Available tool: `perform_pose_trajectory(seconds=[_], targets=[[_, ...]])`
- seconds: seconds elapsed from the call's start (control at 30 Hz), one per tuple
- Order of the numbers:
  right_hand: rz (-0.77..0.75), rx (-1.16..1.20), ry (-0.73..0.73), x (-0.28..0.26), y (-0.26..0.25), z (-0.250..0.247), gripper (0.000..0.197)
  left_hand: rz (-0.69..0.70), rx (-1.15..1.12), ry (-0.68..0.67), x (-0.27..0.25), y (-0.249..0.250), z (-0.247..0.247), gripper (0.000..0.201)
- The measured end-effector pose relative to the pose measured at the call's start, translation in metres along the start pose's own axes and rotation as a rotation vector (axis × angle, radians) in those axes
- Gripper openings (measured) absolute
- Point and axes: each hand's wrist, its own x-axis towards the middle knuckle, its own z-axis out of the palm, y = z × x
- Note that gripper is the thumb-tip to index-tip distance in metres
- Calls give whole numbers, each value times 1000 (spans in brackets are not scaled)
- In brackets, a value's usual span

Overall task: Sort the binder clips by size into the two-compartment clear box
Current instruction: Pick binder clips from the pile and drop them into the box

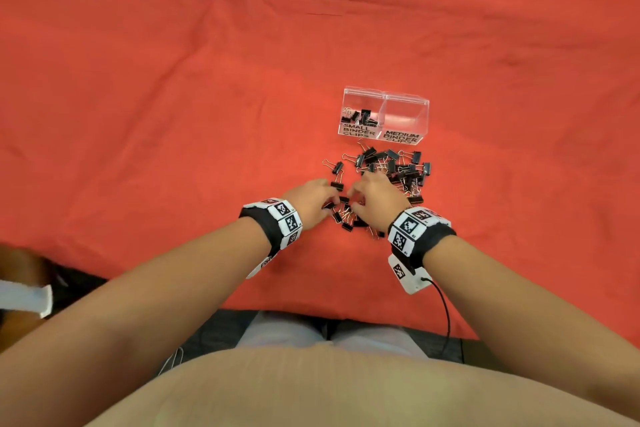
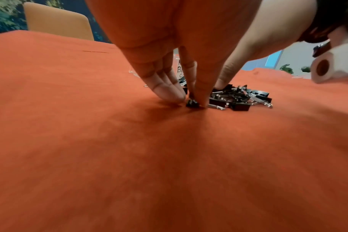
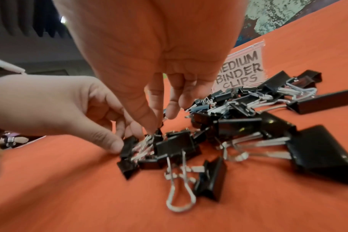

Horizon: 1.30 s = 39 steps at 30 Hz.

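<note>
The clear box [image 1: 385,116] carries two hand-lettered labels in black capitals on its front wall. The label on its left compartment [image 1: 358,130] reads "SMALL BINDER CLIPS" in three lines. The label on its right compartment [image 1: 401,137] reads "MEDIUM BINDER CLIPS", also in three lines; in the right wrist view a hand hides its first letter. The wristbands [image 1: 410,225] bear square black-and-white coded markers, with tiny characters beside them too small to read.

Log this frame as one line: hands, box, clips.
left hand: pinching small clip | right hand: fingertips in clip pile | clear box: small side has clips, medium side empty
</note>
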Motion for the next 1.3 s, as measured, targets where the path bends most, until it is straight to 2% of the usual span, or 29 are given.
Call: perform_pose_trajectory(seconds=[0.17,0.27,0.33,0.47,0.57,0.67,0.73,0.9,1.0,1.13,1.3], targets=[[41,1,13,1,5,2,13,-81,43,99,-5,-12,-6,24],[46,15,32,3,7,-1,11,-52,65,157,-9,-8,-7,25],[34,30,51,4,4,-2,16,-39,69,170,-9,0,-2,26],[-21,2,18,7,-5,5,30,-105,86,164,-4,9,10,34],[-63,-45,44,10,-6,8,30,-103,74,185,-3,11,10,26],[-94,-33,66,11,-6,10,24,-119,-45,221,-3,6,6,9],[-117,1,66,11,-6,13,21,-161,-177,260,-3,1,4,5],[-134,90,33,14,-5,16,27,-227,-417,318,-7,-2,-3,22],[-52,183,86,16,-2,10,21,-225,-439,303,-7,3,-3,29],[100,362,172,11,8,-8,7,-212,-397,247,-5,14,0,27],[284,860,196,-4,30,-23,7,-151,-264,123,-1,29,9,21]])
